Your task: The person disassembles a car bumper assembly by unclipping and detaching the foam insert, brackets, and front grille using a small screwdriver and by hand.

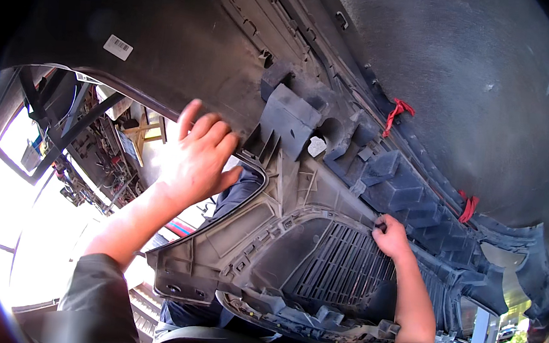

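Left hand (199,155) spreads near the bumper (238,230), where right hand (393,238) curls, its hold unclear

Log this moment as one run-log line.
Left hand: fingers spread, near large dark plastic panel | Right hand: fingers curled beside black slatted plastic grille; grip unclear | Nearby: two red cloth-like strips, white rectangular label

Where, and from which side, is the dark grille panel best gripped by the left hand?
Perhaps grip the dark grille panel at its opening's curved rim, the left hand coming from the picture's left: this thin edge borders open space, leaving room to wrap it.
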Available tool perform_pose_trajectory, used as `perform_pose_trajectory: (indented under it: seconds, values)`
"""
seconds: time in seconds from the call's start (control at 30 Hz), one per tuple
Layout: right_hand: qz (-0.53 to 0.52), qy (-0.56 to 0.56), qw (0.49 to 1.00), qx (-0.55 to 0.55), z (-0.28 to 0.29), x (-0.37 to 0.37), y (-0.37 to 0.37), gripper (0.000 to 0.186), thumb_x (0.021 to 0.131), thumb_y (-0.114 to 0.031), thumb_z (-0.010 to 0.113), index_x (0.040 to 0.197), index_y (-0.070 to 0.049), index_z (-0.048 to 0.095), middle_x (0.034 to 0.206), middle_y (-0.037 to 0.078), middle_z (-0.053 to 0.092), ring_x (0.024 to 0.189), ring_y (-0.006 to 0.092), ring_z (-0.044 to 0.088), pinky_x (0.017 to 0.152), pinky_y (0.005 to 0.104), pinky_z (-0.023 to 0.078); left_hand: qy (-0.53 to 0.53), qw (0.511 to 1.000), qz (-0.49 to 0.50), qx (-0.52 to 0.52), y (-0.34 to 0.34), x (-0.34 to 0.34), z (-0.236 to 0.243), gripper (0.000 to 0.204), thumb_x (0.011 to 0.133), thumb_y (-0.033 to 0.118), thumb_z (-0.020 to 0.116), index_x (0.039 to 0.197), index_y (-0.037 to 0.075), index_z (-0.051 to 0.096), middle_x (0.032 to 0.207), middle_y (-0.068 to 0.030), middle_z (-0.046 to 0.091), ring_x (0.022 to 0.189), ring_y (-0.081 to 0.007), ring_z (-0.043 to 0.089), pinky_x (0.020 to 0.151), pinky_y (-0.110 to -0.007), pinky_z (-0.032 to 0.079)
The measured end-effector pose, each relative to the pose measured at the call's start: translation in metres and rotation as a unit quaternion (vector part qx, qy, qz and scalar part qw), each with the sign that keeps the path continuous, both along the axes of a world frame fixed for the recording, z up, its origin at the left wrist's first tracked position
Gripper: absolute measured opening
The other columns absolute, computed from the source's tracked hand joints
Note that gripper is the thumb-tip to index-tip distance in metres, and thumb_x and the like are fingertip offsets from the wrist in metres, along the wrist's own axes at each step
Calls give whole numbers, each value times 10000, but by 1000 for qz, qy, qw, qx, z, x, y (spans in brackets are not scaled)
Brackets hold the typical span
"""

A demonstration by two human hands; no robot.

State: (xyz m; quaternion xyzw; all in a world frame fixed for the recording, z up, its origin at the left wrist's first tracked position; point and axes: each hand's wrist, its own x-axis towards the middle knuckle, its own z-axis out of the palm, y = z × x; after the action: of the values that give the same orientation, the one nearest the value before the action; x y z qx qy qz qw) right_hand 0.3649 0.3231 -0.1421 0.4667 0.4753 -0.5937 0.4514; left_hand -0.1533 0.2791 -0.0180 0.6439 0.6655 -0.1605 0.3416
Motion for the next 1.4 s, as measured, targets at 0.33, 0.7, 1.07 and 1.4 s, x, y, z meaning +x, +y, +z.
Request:
perform_pose_trajectory:
  seconds: [0.33, 0.7, 1.07, 1.4]
  values:
    - [-124, -9, 992, 4, 4, -11, 50, 254, 1054, -9, 566, 1293, -12, 653, 1054, 99, 714, 949, 177, 685, 882, 350, 573, -34, 971, -7, -235, 0, -1, -36, 365, 748, 315, 865, 940, 38, 725, 978, -138, 716, 1000, -365, 722, 852, -473, 595]
    - [-161, 243, 945, -151, 43, -207, 62, 362, 979, -107, 651, 1316, 24, 646, 979, 153, 714, 910, 223, 714, 869, 387, 576, -215, 872, 253, -361, -25, -33, -63, 459, 920, 240, 706, 1287, -34, 674, 1087, -264, 765, 1046, -397, 747, 951, -462, 573]
    - [-272, 203, 941, -15, 33, -212, -17, 502, 1028, -128, 660, 1499, 10, 551, 1304, 218, 721, 1036, 296, 756, 906, 391, 604, -342, 640, 579, -372, -61, -5, -49, 595, 962, 74, 663, 1519, -54, 498, 1387, -118, 676, 1289, -192, 616, 1162, -331, 446]
    - [-312, 132, 934, -114, 27, -232, -49, 499, 1077, -189, 633, 1543, -36, 546, 1220, 213, 783, 1075, 288, 788, 949, 370, 595, -424, 468, 689, -356, -82, 0, -30, 642, 1017, 418, 558, 1495, -11, 584, 1445, -143, 672, 1325, -260, 614, 1195, -419, 413]
